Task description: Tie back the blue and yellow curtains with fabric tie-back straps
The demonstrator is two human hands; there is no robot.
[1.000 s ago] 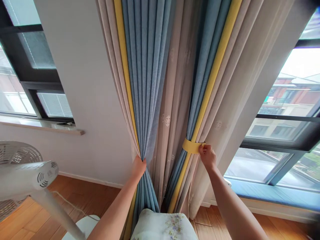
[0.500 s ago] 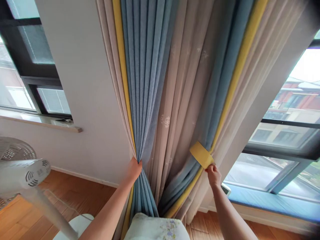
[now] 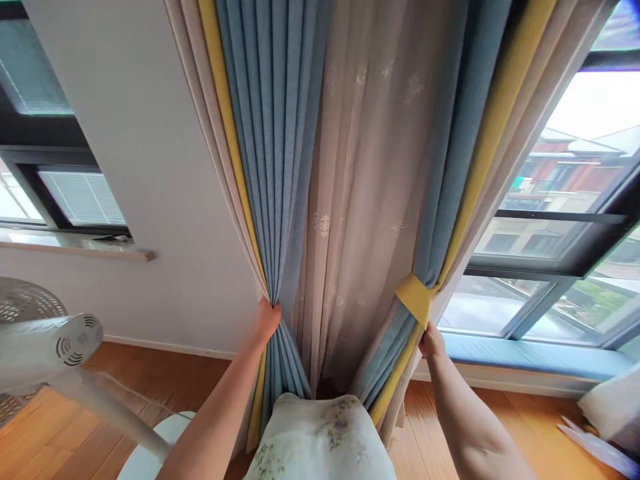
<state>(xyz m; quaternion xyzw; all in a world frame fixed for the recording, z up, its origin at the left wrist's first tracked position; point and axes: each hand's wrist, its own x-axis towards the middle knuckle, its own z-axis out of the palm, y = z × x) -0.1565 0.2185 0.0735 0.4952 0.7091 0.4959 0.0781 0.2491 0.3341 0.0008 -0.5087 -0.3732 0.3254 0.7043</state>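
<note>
My left hand [image 3: 269, 320] is closed around the left curtain [image 3: 265, 167], a blue panel with yellow and beige edging. It squeezes the folds into a narrow waist, and the cloth flares out below. Around the right curtain [image 3: 443, 153], in the same colours, runs a yellow tieback [image 3: 415, 299] that draws it in. My right hand [image 3: 432, 341] grips the tieback's lower right edge, its fingers partly hidden behind the cloth. Between the two panels hangs a sheer curtain [image 3: 370, 200] with pale snowflake figures.
A white fan [image 3: 65, 347] stands at the left on a round base [image 3: 155, 447]. Floral cloth [image 3: 325, 440] fills the bottom middle, close to me. Windows flank the curtains, with a blue-topped sill [image 3: 530, 357] at the right. Wooden flooring [image 3: 450, 407] runs below.
The view has shifted right. The right curtain is now gathered more neatly by the tieback, and its lower part hangs straighter. My right hand has moved partly behind the curtain's edge. My left hand keeps its grip.
</note>
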